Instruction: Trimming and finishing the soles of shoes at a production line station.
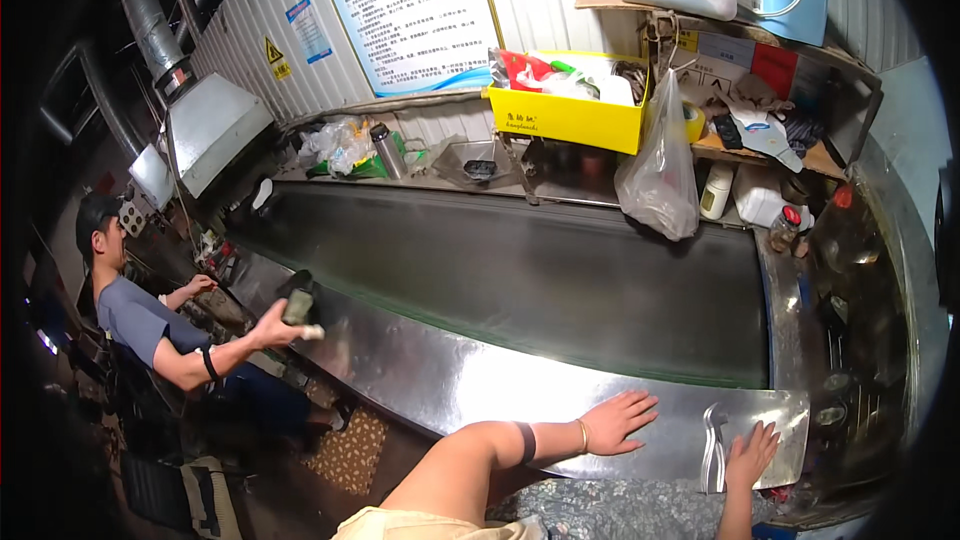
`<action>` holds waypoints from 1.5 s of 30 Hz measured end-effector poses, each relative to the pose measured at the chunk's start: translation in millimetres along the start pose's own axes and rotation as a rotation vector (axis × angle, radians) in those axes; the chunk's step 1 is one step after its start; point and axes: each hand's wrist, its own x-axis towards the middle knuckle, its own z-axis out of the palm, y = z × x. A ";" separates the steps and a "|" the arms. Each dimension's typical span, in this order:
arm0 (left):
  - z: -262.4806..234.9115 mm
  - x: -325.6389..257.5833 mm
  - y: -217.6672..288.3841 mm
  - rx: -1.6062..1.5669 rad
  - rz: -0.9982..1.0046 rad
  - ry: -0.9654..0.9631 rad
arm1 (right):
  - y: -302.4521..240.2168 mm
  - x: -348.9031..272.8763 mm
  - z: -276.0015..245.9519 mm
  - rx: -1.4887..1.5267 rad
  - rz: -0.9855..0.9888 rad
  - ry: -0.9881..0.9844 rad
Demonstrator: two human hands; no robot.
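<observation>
My left hand (620, 423) lies flat, fingers spread, on the shiny metal ledge (480, 380) in front of a dark conveyor belt (520, 270). It holds nothing; a thin bracelet circles the wrist and a black band the forearm. At the ledge's right end, my right hand (752, 456) rests palm down with its fingers stretched out, also holding nothing. Between the two hands lies a pair of metal pliers (713, 448), closest to the right one and apart from it.
A co-worker (180, 330) sits at left, one hand holding a greenish block (298, 307) over the ledge. Behind the belt are a yellow box (570, 122), a hanging plastic bag (662, 170), a thermos (388, 150) and a white bottle (716, 190). Patterned cloth (610, 510) lies below my hands.
</observation>
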 end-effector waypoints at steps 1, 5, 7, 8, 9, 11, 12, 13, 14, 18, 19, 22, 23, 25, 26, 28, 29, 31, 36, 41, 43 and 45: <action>-1.7 0.2 -0.2 0.011 0.008 0.002 | -0.5 -1.5 -0.6 0.013 -0.005 0.015; 3.7 -3.7 -8.4 -0.046 0.014 0.031 | -5.5 -1.2 -1.6 0.014 0.007 -0.010; -3.1 -11.1 -17.5 -0.248 0.012 0.054 | -4.6 2.0 -2.6 -0.006 0.011 -0.029; -21.2 -14.8 -17.5 -0.326 -0.045 0.134 | -0.3 3.2 1.5 -0.007 -0.015 -0.006; -47.3 -23.1 -22.2 -0.294 -0.124 0.200 | 1.7 2.5 3.5 -0.003 -0.048 0.012; -84.5 -57.5 -66.7 0.151 -0.423 0.234 | -2.0 3.3 1.8 -0.005 -0.048 0.022; -120.4 -72.4 -85.8 0.284 -0.434 0.444 | 1.7 3.1 0.1 -0.018 -0.036 0.029; -141.4 -110.6 -125.1 0.398 -0.598 0.503 | -0.5 3.1 -0.5 -0.018 -0.046 0.035; -172.3 -141.7 -151.8 0.582 -0.731 0.470 | 2.9 2.9 1.2 -0.024 -0.043 0.044; -246.2 -242.9 -207.6 0.784 -1.696 0.359 | 3.8 1.8 -1.6 -0.026 -0.010 0.042; -253.3 -268.6 -215.2 0.656 -1.924 0.427 | 0.9 2.2 -1.8 -0.014 -0.018 0.039; -255.4 -328.2 -223.1 0.256 -2.062 0.752 | -5.8 7.5 4.4 -0.002 -0.027 0.011; -237.8 -306.1 -217.1 0.384 -2.019 0.781 | -0.2 5.9 6.0 -0.030 -0.016 0.016; -226.5 -276.8 -195.8 0.419 -1.725 0.885 | 3.8 7.4 13.1 -0.020 -0.032 0.022; -220.4 -261.6 -181.8 0.339 -1.542 0.837 | 8.0 8.3 15.3 -0.039 -0.008 0.016; -204.9 -230.1 -148.2 0.092 -1.284 0.676 | 13.7 7.0 20.8 -0.039 -0.009 0.012; -202.3 -229.4 -136.6 0.229 -1.112 0.264 | 16.1 8.1 22.4 -0.068 -0.029 0.020; -178.3 -223.5 -92.6 0.582 -0.573 0.280 | 19.8 8.2 21.1 -0.095 -0.051 0.045; -181.0 -214.3 -35.8 0.306 -1.217 0.233 | 19.7 7.6 19.2 -0.107 -0.034 -0.048; -154.6 -195.2 -37.2 -0.328 -1.197 0.101 | 50.4 7.9 25.6 0.150 -0.052 -0.017; -159.3 -149.2 -7.5 -0.635 -1.118 0.132 | 95.3 -6.2 47.0 0.683 -0.010 0.057; -132.4 -129.7 22.7 -0.806 -0.852 0.230 | -25.1 -23.4 -60.2 0.962 0.186 -0.098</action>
